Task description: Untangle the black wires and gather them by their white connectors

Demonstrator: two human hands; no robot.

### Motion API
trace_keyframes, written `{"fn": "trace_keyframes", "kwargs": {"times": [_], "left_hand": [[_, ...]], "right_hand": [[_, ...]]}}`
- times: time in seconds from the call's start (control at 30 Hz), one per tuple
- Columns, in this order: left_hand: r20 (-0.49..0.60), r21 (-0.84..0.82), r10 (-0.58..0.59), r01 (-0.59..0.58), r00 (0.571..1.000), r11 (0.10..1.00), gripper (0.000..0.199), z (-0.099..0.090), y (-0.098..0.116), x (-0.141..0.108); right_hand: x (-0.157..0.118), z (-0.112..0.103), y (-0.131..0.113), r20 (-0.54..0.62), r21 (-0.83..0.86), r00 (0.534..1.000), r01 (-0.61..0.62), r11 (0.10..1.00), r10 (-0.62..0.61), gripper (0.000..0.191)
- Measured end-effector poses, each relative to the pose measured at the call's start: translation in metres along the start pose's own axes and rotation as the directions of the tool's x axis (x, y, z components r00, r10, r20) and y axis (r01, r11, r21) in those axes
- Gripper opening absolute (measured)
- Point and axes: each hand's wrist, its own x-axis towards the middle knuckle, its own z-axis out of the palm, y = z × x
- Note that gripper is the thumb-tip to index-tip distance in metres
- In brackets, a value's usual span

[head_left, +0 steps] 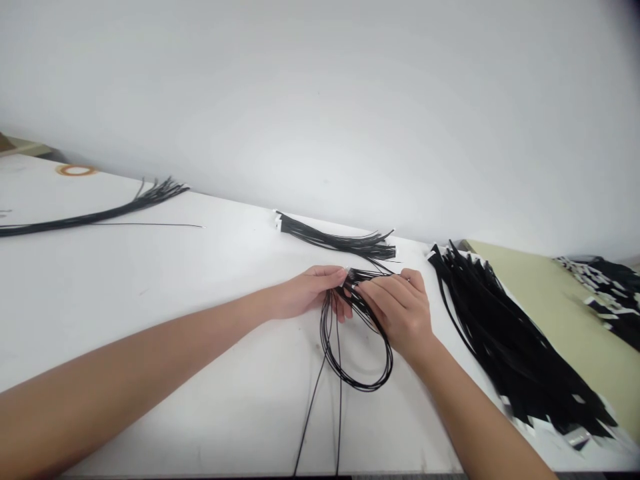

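Near the middle of the white table (pixel 210 400), my left hand (pixel 320 291) pinches a small white connector (pixel 345 275) with thin black wires running from it. My right hand (pixel 400 308) is closed round the wires just right of the connector. Below the hands the black wires (pixel 367 387) hang in a round loop, and two loose strands trail down to the table's front edge. Behind the hands lies a short bundle of black wires (pixel 330 238) with white ends; some strands reach toward my right hand.
A large pile of black cables (pixel 510 333) with white ends lies at the right. Beyond it, more cables (pixel 610 287) rest on a yellow-green surface (pixel 540 293). A long wire bundle (pixel 100 215) and an orange ring (pixel 77 171) are at the left. A pale wall rises behind.
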Motion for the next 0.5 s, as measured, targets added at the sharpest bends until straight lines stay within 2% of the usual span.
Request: {"fn": "trace_keyframes", "kwargs": {"times": [0.27, 0.43, 0.5], "left_hand": [[-0.015, -0.051, 0.009, -0.010, 1.000, 0.999, 0.034, -0.0020, -0.0019, 0.0018], [-0.127, -0.191, 0.000, -0.025, 0.992, 0.981, 0.036, -0.0046, -0.0003, 0.0047], [-0.171, -0.237, -0.034, -0.007, 0.985, 0.971, 0.039, -0.0056, 0.0011, 0.0051]], "right_hand": [[0.0041, -0.0030, -0.0023, -0.014, -0.045, 1.000, -0.001, 0.999, 0.000, 0.020], [0.0085, -0.0051, -0.0050, -0.212, -0.255, 0.977, -0.091, 0.963, 0.036, 0.022], [0.0078, -0.0049, -0.0053, -0.269, -0.263, 0.961, -0.143, 0.954, 0.070, 0.018]]}}
